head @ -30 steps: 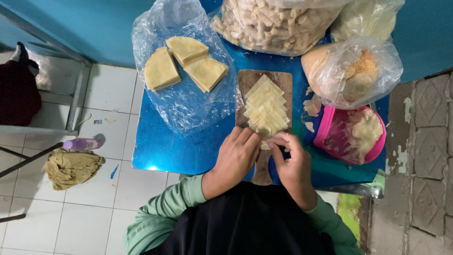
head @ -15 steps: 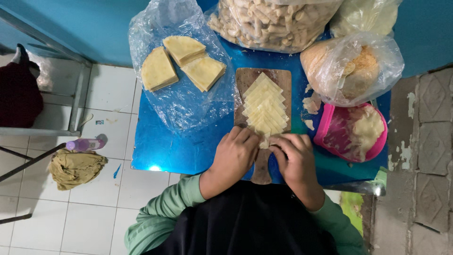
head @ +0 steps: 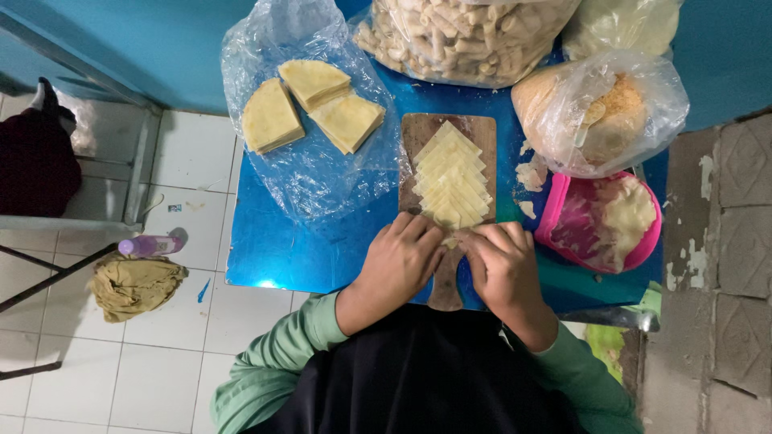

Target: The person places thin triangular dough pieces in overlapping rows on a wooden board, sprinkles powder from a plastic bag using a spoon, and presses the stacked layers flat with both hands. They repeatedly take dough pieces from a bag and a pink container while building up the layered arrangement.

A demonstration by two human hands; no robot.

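Both the left hand [head: 402, 257] and right hand [head: 500, 264] pinch one thin, pale, floppy pastry wrapper [head: 450, 239] at the six o'clock end of the brown wooden board [head: 447, 133]; it likely tears easily, so hold its edges.

right hand [head: 505, 269] moved closer to left hand [head: 404, 259]

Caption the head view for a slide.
Both hands, left hand and right hand, work a wrapper at the near end of a board stacked with wrappers.
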